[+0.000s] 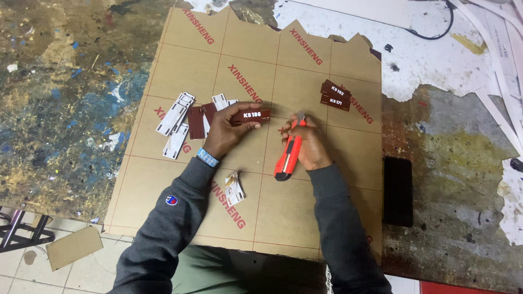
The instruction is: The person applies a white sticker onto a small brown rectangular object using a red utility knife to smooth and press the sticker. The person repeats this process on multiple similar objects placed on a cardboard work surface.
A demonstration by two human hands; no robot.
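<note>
Holding a brown tag [249,115] pinched in the left hand [226,132] and a red knife [287,158] gripped in the right hand [308,146] mid-sheet [283,212], peeling looks underway; blade must meet the tag's edge carefully.

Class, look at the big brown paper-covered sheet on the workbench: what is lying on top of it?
On the sheet lie white tags, brown tags and a peeled scrap. The left hand holds one brown tag; the right hand, a red knife. The forearms cover part.

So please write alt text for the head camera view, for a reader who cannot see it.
A person's left hand holds a small brown tag while the right hand grips an orange utility knife, over a brown paper-covered sheet on a paint-stained table.
</note>
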